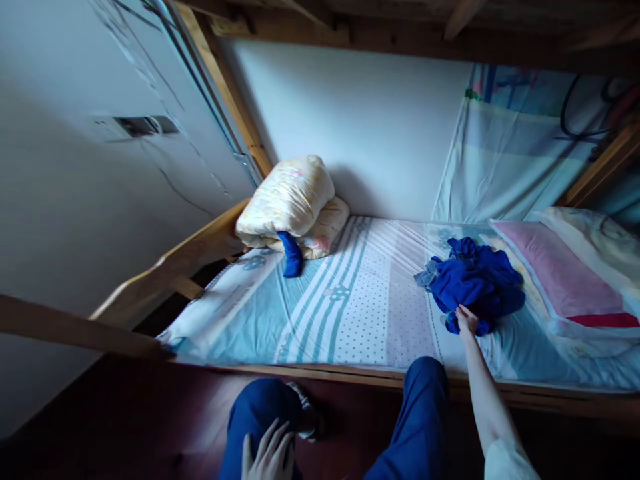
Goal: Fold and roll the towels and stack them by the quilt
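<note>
My right hand reaches out over the bed and closes on the near edge of a crumpled blue garment lying on the striped, dotted sheet. My left hand rests flat on my left knee, fingers spread, holding nothing. Both my knees, in blue trousers, are at the bed's front edge.
A folded cream quilt sits at the far left of the bed with a blue piece sticking out below it. A pink pillow lies at the right. Wooden bunk rails frame the bed; a white wall is behind.
</note>
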A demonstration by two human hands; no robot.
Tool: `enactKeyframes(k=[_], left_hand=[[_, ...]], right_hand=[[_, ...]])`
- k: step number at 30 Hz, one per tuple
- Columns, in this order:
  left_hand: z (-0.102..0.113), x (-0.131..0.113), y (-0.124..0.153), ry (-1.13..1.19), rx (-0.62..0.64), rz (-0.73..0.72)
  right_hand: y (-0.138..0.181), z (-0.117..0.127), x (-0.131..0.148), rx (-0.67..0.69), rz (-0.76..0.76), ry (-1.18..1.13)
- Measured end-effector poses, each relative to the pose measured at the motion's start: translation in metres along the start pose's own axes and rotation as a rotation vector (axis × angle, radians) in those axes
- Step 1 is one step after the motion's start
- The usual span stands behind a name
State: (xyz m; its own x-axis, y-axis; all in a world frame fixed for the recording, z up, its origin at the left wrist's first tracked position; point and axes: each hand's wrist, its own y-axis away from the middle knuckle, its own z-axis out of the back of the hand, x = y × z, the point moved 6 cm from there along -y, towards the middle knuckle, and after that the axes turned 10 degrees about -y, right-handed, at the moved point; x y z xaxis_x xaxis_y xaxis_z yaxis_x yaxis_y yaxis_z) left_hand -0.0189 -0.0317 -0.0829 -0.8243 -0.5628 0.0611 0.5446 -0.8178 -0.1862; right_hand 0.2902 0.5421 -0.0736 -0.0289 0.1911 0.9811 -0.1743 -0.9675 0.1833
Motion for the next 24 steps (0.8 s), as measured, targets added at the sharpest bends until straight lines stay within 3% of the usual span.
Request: enactKeyframes(k=[5,9,13,16,20,24], left_hand=[[0.015,-0.011,-0.017,0.293,-0.102,0.045],[0.057,-0.053,-0.042,0.604,-0.13,0.076],[0.112,-0.109,-0.066,0.715,-0.198,-0.049],[0.137,-0.134,-0.07,0.737,-0.214,-0.226],[0.148,-0.141,-0.056,0.767,-0.169,-0.441],[0.151,-0.138,-0.04,0.832,-0.176,-0.447]], right_hand=[[0.05,-0.015,0.055,0.154,0.043,-0.218],[0.15,-0.04,0.089,0.427,0.109,-0.242],[0.294,-0.051,0.065,0.709,0.147,-0.218],[0.374,-0.043,0.028,0.773,0.2,-0.275],[0.41,-0.014,0.003,0.711,0.354,-0.297],[0.413,0.011,0.024,0.682,0.486,-0.198]])
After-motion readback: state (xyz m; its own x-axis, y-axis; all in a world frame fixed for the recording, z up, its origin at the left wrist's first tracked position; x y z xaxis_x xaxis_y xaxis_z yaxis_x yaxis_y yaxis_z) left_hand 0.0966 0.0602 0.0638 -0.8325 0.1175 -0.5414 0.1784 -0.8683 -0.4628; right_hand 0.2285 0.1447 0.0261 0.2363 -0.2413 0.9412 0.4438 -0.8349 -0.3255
